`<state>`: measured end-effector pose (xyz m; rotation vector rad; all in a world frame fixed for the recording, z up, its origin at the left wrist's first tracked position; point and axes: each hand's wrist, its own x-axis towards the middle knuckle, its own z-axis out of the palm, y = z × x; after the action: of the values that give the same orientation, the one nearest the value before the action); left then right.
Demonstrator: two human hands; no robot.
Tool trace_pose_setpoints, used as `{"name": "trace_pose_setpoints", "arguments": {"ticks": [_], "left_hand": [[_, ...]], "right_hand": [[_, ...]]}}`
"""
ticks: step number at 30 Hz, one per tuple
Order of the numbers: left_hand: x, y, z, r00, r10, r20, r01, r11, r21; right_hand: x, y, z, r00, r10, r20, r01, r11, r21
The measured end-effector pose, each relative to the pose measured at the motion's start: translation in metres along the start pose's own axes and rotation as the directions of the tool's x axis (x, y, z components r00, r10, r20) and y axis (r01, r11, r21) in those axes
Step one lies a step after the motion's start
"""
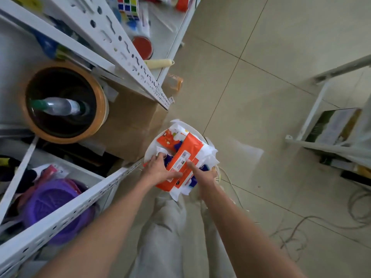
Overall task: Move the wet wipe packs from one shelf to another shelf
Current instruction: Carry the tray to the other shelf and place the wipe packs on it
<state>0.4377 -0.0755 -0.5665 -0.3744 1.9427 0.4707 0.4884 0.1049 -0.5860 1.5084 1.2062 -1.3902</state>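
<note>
Several orange-and-white wet wipe packs [183, 157] lie piled in a round white basin [149, 151] low down beside the white shelf unit [112, 185]. My left hand [158, 169] grips the left side of the pile, thumb across the top orange pack. On the right side of the same pile my right hand [202, 173] has its thumb pressed on that pack. Blue parts of other packs show beneath. The bottom of the pile is hidden by my hands.
The shelf unit at left carries an orange-rimmed pot [64, 101] with a bottle, a cardboard box [132, 121], a purple bowl [54, 205] and a colour cube [128, 6]. Another white rack [329, 125] stands at right. Cables [297, 227] lie on the tiled floor.
</note>
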Motion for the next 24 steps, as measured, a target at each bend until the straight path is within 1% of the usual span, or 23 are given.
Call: {"name": "trace_pose_setpoints", "arguments": {"ticks": [2,3,5,8,10,13,15,16,18,20,21,22,24], "left_hand": [[0.001,-0.006,0.001,1.0,0.018,0.018,-0.018,1.0,-0.019],[0.0,-0.007,0.001,1.0,0.02,0.022,-0.019,0.999,-0.025],[-0.002,-0.009,0.001,0.999,0.03,0.011,-0.03,0.998,-0.048],[-0.016,-0.014,0.004,0.999,0.043,0.023,-0.042,0.996,-0.077],[-0.032,-0.018,0.008,0.999,0.046,0.027,-0.044,0.995,-0.091],[-0.066,-0.026,0.017,0.999,0.019,0.03,-0.014,0.989,-0.145],[-0.087,-0.036,0.028,1.0,0.015,-0.001,-0.015,0.973,-0.231],[-0.098,-0.04,0.032,0.999,0.022,-0.028,-0.029,0.963,-0.27],[-0.124,-0.045,0.03,0.998,0.037,-0.047,-0.051,0.945,-0.322],[-0.153,-0.048,0.025,0.999,0.033,-0.039,-0.045,0.923,-0.381],[-0.164,-0.055,0.027,0.998,0.022,-0.053,-0.042,0.914,-0.402],[-0.17,-0.064,0.033,0.997,0.006,-0.074,-0.037,0.902,-0.431],[-0.18,-0.087,0.05,0.99,-0.009,-0.14,-0.068,0.842,-0.535]], "right_hand": [[-0.046,-0.01,0.01,0.983,0.167,0.079,-0.164,0.986,-0.042],[-0.054,-0.008,0.011,0.978,0.186,0.097,-0.182,0.982,-0.051],[-0.062,-0.001,0.012,0.979,0.171,0.106,-0.166,0.985,-0.055],[-0.077,0.013,0.013,0.982,0.152,0.109,-0.152,0.988,-0.011],[-0.092,0.022,0.011,0.987,0.113,0.114,-0.117,0.993,0.025],[-0.114,0.037,0.003,0.996,0.035,0.086,-0.037,0.999,0.019],[-0.132,0.048,-0.003,0.994,-0.054,0.097,0.053,0.998,0.021],[-0.142,0.053,-0.007,0.99,-0.104,0.095,0.105,0.994,-0.008],[-0.157,0.062,-0.014,0.982,-0.157,0.102,0.17,0.976,-0.135],[-0.17,0.064,-0.021,0.962,-0.241,0.132,0.264,0.942,-0.209],[-0.193,0.061,-0.021,0.949,-0.271,0.16,0.306,0.917,-0.256],[-0.21,0.062,-0.022,0.927,-0.312,0.207,0.364,0.883,-0.298],[-0.242,0.066,-0.022,0.875,-0.384,0.294,0.475,0.799,-0.37]]}}
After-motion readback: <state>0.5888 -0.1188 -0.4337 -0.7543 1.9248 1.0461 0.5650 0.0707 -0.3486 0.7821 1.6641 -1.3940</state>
